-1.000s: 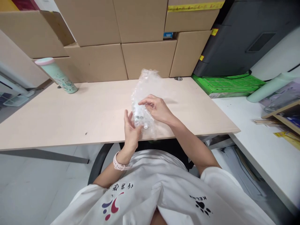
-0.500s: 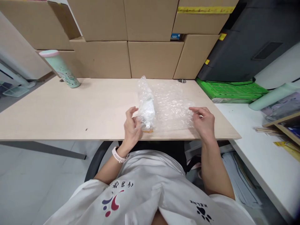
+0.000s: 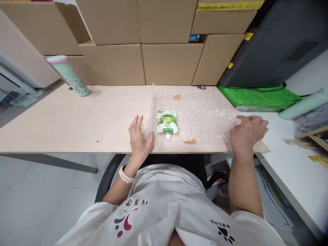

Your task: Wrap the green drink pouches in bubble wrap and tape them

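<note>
Bubble wrap (image 3: 205,118) has unrolled rightward, baring the mid-frame pouch (image 3: 167,123); left hand (image 3: 140,139) spread loosely, right hand (image 3: 247,132), grip unclear; smoothing gently helps.

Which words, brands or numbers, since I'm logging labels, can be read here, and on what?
"KELME", upside down, on the white shirt.
Shirt's other characters: too blurred to read.
Green-and-white pouch: print too small to read.
Yellow tape: print too small.
Blue item between boxes: print too small.
Small dark mark on table: unclear.

Mint tumbler (image 3: 69,76) with pink lid, stacked cardboard boxes (image 3: 143,56); green box (image 3: 256,98), dark grey case (image 3: 271,51)
</note>
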A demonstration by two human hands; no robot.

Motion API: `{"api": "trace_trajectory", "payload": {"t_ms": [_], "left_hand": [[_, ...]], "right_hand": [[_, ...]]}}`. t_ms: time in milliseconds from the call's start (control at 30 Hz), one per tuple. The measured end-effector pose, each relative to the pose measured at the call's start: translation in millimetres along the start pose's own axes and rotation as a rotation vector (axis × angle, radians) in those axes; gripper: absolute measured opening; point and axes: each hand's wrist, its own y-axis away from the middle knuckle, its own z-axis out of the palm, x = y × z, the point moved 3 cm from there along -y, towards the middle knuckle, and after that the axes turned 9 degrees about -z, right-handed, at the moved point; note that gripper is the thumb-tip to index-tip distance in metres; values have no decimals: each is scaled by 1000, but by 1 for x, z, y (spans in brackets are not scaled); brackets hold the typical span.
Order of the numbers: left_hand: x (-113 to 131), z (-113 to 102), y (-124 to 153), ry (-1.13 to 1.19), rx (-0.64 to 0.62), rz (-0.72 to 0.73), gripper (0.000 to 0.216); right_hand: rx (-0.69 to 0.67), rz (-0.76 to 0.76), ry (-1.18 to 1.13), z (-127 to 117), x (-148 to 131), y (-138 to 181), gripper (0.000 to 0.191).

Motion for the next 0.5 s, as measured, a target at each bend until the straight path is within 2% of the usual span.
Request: {"api": "trace_trajectory", "payload": {"t_ms": [67, 133, 200, 233, 300, 367, 433, 500], "left_hand": [[-5, 2, -3, 55, 23, -90, 70], [-6, -3, -3, 2, 132, -133, 73], [1, -10, 0, -114, 241, -61, 70], [6, -12, 3, -160, 253, 0, 66], [17, -12, 8, -199, 158, 124, 54], [25, -6, 13, -227, -49, 216, 42], [29, 2, 17, -286, -242, 277, 31], [31, 8, 21, -355, -332, 319, 25]], "right_hand": [[25, -78, 18, -3, -19, -1, 43], [-47, -151, -64, 1, -46, -1, 40], [-239, -219, -271, 14, -77, 2, 36], [-353, -230, -379, 22, -92, 4, 34], [-519, -243, -491, 41, -117, 5, 33], [-610, -222, -538, 60, -134, 3, 32], [-691, -126, -607, 77, -144, 0, 30], [-764, 39, -710, 90, -149, -2, 29]]}}
